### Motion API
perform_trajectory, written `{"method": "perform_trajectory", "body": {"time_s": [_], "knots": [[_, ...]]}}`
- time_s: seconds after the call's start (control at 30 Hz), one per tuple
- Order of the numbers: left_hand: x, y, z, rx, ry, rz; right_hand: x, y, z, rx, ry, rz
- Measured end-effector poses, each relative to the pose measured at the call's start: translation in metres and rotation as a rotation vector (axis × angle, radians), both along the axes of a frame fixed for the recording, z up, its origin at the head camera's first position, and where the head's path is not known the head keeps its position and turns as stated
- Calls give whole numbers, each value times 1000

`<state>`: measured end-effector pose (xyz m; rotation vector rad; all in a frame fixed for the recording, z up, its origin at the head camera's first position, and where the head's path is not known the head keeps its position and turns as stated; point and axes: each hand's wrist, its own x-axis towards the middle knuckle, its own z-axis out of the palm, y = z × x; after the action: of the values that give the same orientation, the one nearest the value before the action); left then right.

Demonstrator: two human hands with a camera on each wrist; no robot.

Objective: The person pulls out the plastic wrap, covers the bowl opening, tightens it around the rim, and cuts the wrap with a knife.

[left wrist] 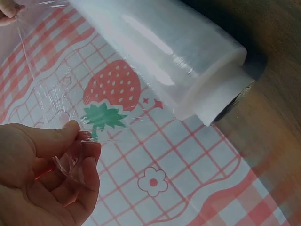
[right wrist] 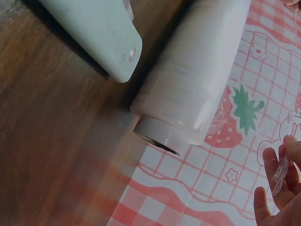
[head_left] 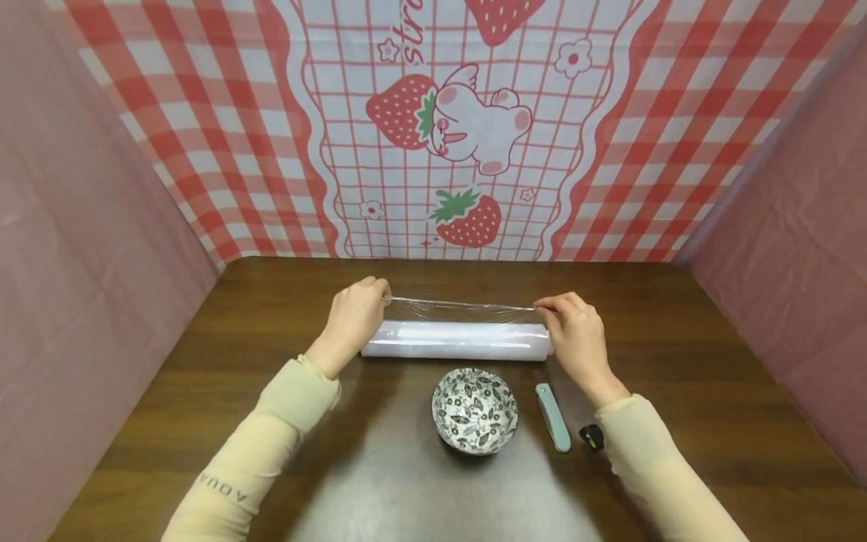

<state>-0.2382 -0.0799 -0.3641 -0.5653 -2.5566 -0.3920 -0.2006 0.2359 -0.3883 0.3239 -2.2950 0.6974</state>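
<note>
A roll of clear plastic wrap (head_left: 457,341) lies crosswise on the table, its core showing at one end in each wrist view. A sheet of film (head_left: 467,306) is drawn off its far side and stretched between both hands. My left hand (head_left: 357,312) pinches the film's left corner between thumb and forefinger; in the left wrist view, crumpled film sits inside the curled fingers (left wrist: 89,165). My right hand (head_left: 577,335) pinches the right corner, with a bunched strip of film (right wrist: 281,176) hanging from its fingertips. Nearer than the roll stands a leaf-patterned bowl (head_left: 474,412).
Right of the bowl lies a mint-green folded knife (head_left: 553,418), and a small black object (head_left: 592,437) is beside the right sleeve. A checked strawberry cloth (head_left: 467,150) hangs behind the wooden table (head_left: 223,361). Pink cloth (head_left: 88,226) borders both sides.
</note>
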Motion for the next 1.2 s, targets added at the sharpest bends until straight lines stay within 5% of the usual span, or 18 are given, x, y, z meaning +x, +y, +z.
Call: {"method": "perform_trajectory", "body": {"time_s": [1.2], "knots": [[11,0,27,121,44,-27,10,6,26,-18,84,6]]}}
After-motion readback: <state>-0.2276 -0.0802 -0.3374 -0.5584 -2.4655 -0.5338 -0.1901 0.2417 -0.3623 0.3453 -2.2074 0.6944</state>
